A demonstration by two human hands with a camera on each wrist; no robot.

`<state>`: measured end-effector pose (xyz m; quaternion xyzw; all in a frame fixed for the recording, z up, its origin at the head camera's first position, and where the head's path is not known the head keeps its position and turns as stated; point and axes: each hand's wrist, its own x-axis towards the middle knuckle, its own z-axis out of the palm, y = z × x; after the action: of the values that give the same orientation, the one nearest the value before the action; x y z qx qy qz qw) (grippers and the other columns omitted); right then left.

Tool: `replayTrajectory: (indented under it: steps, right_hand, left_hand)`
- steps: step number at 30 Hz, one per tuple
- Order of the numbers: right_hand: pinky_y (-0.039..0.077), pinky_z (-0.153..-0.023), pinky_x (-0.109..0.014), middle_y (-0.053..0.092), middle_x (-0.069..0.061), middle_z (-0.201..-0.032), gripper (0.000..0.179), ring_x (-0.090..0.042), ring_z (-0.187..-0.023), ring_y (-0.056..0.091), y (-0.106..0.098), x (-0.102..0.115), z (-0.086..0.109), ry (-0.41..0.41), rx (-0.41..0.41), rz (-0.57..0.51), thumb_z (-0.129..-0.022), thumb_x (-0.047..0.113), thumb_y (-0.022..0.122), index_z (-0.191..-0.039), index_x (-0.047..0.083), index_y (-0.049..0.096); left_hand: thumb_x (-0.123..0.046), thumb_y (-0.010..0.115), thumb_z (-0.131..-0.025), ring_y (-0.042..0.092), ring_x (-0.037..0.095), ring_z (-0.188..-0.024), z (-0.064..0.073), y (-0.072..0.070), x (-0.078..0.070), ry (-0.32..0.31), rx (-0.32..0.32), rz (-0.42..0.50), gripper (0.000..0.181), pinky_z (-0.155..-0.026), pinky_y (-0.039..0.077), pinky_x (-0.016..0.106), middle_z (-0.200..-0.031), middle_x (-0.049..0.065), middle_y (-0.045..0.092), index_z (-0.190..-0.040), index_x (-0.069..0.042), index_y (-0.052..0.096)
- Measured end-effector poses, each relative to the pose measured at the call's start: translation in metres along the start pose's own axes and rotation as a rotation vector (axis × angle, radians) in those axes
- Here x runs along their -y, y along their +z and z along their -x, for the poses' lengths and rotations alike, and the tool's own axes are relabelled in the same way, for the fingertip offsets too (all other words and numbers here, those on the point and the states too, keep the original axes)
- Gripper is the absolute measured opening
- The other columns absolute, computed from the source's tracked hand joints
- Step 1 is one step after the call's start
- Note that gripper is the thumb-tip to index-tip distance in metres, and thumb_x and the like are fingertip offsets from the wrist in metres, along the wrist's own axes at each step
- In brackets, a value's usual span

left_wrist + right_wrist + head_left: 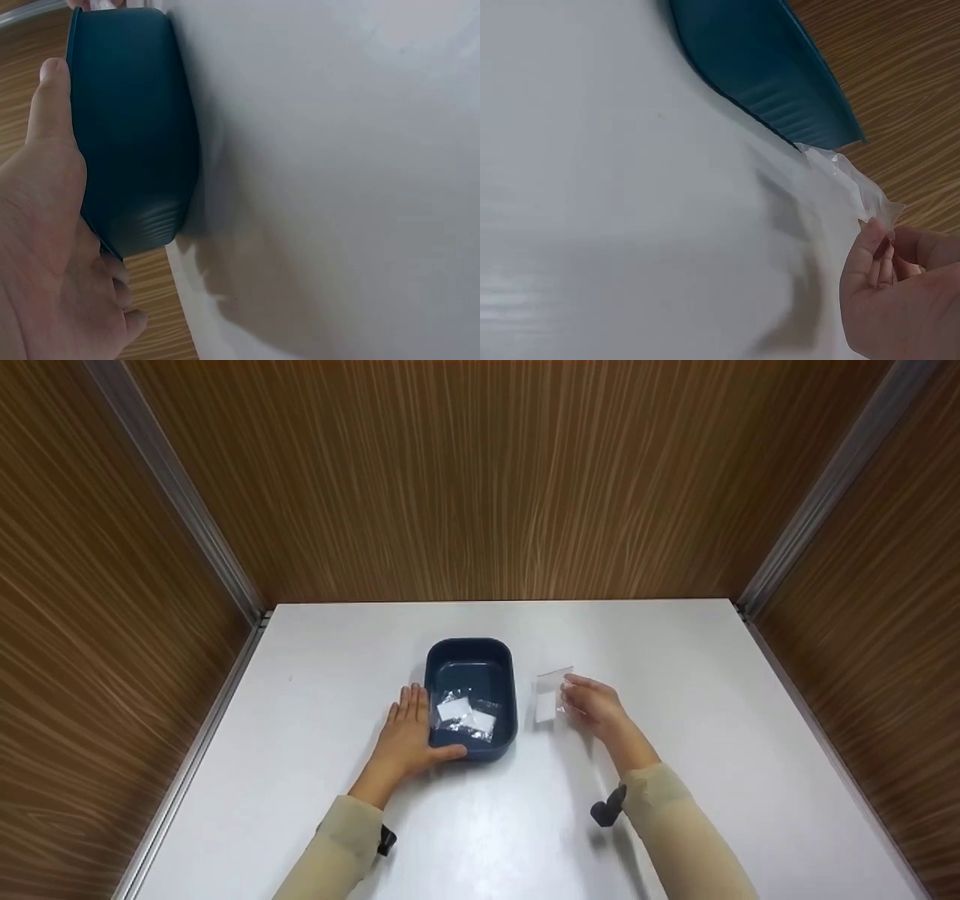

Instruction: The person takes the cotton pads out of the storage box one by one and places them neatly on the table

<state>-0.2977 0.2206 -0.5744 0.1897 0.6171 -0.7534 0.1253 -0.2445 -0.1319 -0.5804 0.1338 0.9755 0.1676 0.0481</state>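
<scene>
A dark blue rectangular tub (472,651) stands on the white table, with two clear zip bags (454,709) holding white squares inside it. My left hand (409,739) rests against the tub's left side, fingers straight and thumb laid over the near rim. In the left wrist view this hand (64,225) lies along the rim of the tub (131,127). To the right of the tub, my right hand (596,706) pinches a small clear zip bag (547,705) with a white piece in it. The right wrist view shows the bag (844,176) between thumb and fingertips, overlapping the tub's lower corner.
The white table (337,645) reaches back to a wood-grain panel (480,487). Wood-grain side walls with metal corner rails (191,506) flank it. A small black device (606,808) sits at the right sleeve cuff.
</scene>
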Motion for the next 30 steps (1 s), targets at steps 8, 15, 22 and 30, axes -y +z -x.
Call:
replayTrajectory:
  steps: [8,15,22,30]
  right_hand:
    - [0.054,-0.068,-0.020,0.070,0.000,-0.088,0.048,-0.010,-0.077,0.065,-0.005,-0.004,-0.002,-0.004,0.027,-0.019,-0.097,0.003,0.060,-0.143,-0.005,0.047]
    - [0.050,-0.060,-0.020,0.068,-0.001,-0.083,0.046,-0.011,-0.068,0.060,-0.005,-0.006,-0.002,0.002,0.009,0.032,-0.097,0.004,0.062,-0.141,-0.005,0.051]
    - [0.054,-0.065,-0.022,0.067,-0.008,-0.103,0.042,-0.012,-0.077,0.062,-0.008,-0.011,-0.002,-0.060,-0.071,0.265,-0.097,0.007,0.061,-0.138,-0.001,0.056]
    - [0.056,-0.072,-0.024,0.064,-0.021,-0.123,0.042,-0.019,-0.087,0.065,-0.010,-0.016,-0.001,-0.171,-0.137,0.520,-0.095,0.008,0.056,-0.136,-0.001,0.057]
  left_hand:
    - [-0.089,0.057,-0.069,0.001,0.040,-0.153,0.000,0.001,-0.001,0.014,-0.005,-0.014,0.139,-0.124,0.011,0.052,-0.164,0.026,0.001,-0.157,0.007,0.006]
    - [-0.091,0.055,-0.068,0.000,0.040,-0.153,0.001,-0.001,-0.002,0.006,-0.002,-0.018,0.141,-0.124,0.009,0.051,-0.164,0.025,-0.002,-0.157,0.006,0.005]
    - [-0.092,0.054,-0.067,0.002,0.041,-0.153,0.002,-0.001,-0.004,0.008,-0.013,-0.036,0.141,-0.124,0.010,0.051,-0.164,0.027,0.003,-0.157,0.007,0.006]
    - [-0.090,0.056,-0.069,0.004,0.042,-0.153,0.003,-0.001,-0.004,0.011,-0.028,-0.036,0.139,-0.123,0.013,0.052,-0.164,0.028,0.007,-0.157,0.007,0.009]
